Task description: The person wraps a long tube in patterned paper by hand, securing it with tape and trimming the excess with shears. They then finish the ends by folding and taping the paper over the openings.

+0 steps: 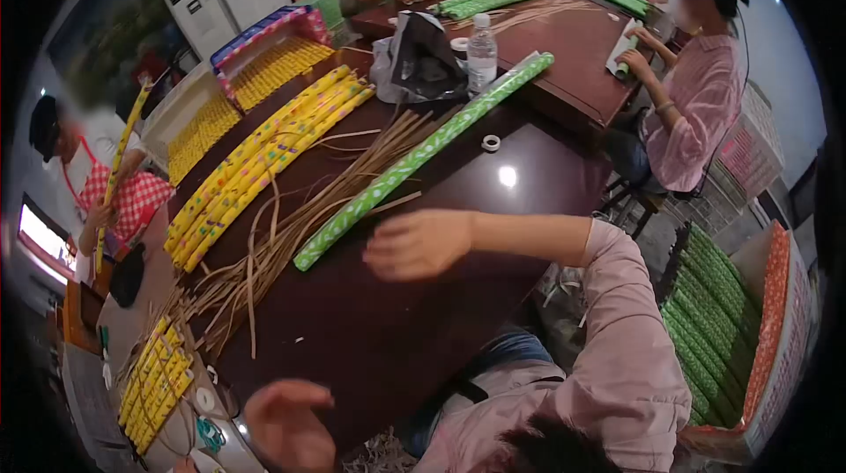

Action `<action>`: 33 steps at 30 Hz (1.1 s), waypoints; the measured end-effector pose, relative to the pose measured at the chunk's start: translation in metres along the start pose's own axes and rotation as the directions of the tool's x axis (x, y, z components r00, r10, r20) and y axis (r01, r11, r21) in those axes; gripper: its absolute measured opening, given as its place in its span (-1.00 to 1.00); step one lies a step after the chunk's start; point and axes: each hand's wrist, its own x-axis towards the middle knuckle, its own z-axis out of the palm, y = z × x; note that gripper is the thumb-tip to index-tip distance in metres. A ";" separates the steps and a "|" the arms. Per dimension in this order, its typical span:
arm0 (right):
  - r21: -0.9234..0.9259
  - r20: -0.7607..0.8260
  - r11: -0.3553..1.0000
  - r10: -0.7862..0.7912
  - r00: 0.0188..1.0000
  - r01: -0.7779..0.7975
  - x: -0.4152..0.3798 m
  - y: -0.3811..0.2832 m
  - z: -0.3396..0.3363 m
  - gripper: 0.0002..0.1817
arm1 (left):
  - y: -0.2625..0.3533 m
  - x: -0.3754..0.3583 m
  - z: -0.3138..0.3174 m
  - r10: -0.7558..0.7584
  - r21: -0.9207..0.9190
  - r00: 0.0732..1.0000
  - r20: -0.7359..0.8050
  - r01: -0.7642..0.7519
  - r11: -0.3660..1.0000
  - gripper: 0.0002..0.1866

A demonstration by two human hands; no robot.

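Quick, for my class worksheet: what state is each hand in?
Left hand: blurred, loosely open, nothing visible in it.
Right hand: open, nothing visible in it.

Glossy dark wood-look table [379, 332]; clear plastic bottle [482, 57]; checked cloth apron [141, 209].

Table [379, 341]: yellow tubes [262, 163], brown strips [295, 218], green tube [423, 161].

Four co-workers [709, 112], the wearer's two hands [421, 246], one bottle [482, 57] and one air conditioner [196, 11] show.
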 end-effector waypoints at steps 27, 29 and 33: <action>-0.290 0.112 0.882 0.417 0.902 -0.371 -0.066 0.035 -0.017 -0.84 | -0.161 0.077 -0.048 -0.127 0.864 0.861 0.493 -0.501 -0.046 -0.49; -0.340 0.132 0.856 0.454 0.881 -0.389 -0.050 0.005 -0.009 -0.83 | -0.139 0.049 -0.055 -0.123 0.858 0.852 0.509 -0.514 -0.005 -0.56; -0.221 0.257 0.872 0.485 0.836 -0.438 -0.019 -0.041 -0.011 -0.65 | -0.100 -0.007 -0.067 -0.210 0.895 0.882 0.421 -0.441 -0.059 -0.67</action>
